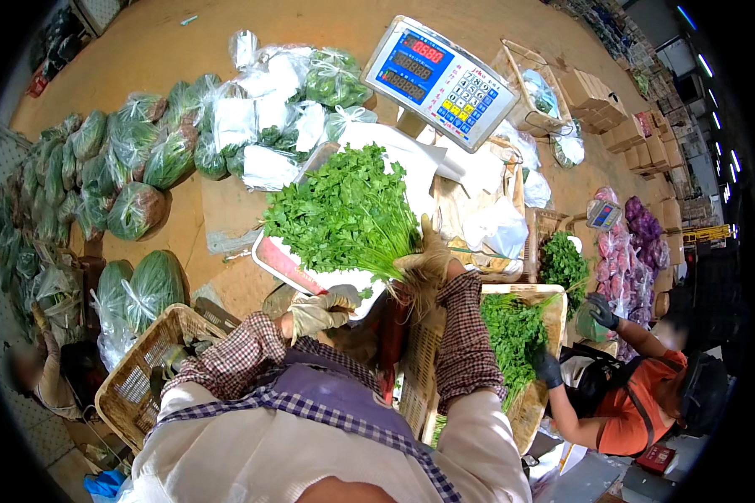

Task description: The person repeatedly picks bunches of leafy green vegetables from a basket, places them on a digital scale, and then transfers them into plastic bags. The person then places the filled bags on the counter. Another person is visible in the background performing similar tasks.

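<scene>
A large bunch of leafy green herbs, like cilantro or celery (346, 214), lies on the white sheet over the scale's tray (289, 267). My right hand (429, 254), in a pale glove, is closed around its stems at the root end. My left hand (318, 313), also gloved, is at the near edge of the tray, with its fingers partly curled; whether it grips the edge is unclear. Beyond the herbs stands the scale's display and keypad (440, 82), its red digits lit.
Bagged greens (135, 210) cover the floor at left. A plastic crate of herbs (516, 327) stands at my right, another crate (157, 358) at my left. A co-worker in orange (635, 402) reaches toward the right crate. A second person (50, 377) is far left.
</scene>
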Demonstrator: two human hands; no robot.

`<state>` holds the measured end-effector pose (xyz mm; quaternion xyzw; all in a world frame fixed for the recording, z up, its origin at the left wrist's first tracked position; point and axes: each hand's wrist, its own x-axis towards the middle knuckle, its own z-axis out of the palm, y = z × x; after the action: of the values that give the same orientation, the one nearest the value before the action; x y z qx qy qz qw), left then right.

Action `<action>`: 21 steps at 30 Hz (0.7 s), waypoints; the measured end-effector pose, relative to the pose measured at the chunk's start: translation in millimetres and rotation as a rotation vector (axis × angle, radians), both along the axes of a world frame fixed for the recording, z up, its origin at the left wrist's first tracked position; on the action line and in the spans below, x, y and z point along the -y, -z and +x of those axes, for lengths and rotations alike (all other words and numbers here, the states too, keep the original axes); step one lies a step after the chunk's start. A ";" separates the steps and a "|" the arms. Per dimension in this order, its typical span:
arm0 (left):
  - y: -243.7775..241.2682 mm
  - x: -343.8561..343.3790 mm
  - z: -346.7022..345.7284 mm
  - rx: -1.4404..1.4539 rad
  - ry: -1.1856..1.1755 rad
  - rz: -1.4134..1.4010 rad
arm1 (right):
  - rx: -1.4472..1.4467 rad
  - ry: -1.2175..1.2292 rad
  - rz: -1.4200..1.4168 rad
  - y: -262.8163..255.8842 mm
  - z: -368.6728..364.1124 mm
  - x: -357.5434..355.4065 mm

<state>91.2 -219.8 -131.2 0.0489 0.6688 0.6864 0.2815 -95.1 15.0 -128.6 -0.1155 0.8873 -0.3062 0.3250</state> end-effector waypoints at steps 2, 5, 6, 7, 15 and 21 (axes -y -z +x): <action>-4.0 6.2 5.4 -0.004 0.048 -0.172 | 0.002 0.009 -0.104 15.5 -9.6 -3.8; -0.8 11.4 8.6 -0.115 0.071 -0.337 | -0.062 -0.040 -0.107 12.2 -22.1 -1.5; 4.0 14.2 10.0 -0.157 0.065 -0.389 | -0.091 -0.073 -0.091 6.4 -26.7 5.7; -6.5 15.5 6.2 -0.198 0.064 -0.435 | -0.056 -0.020 -0.119 -6.6 -28.5 15.1; 32.5 -3.3 -18.0 -0.630 0.584 -1.116 | 0.001 0.004 0.124 0.6 -30.9 121.1; 78.8 -37.3 -2.6 -0.219 0.292 -0.467 | -0.324 -0.442 0.315 -30.1 -6.0 186.2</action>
<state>88.6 -182.5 -210.0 0.1525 0.8209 0.4566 0.3072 -101.1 -171.2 -98.5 -0.3009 0.9175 -0.0648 0.2520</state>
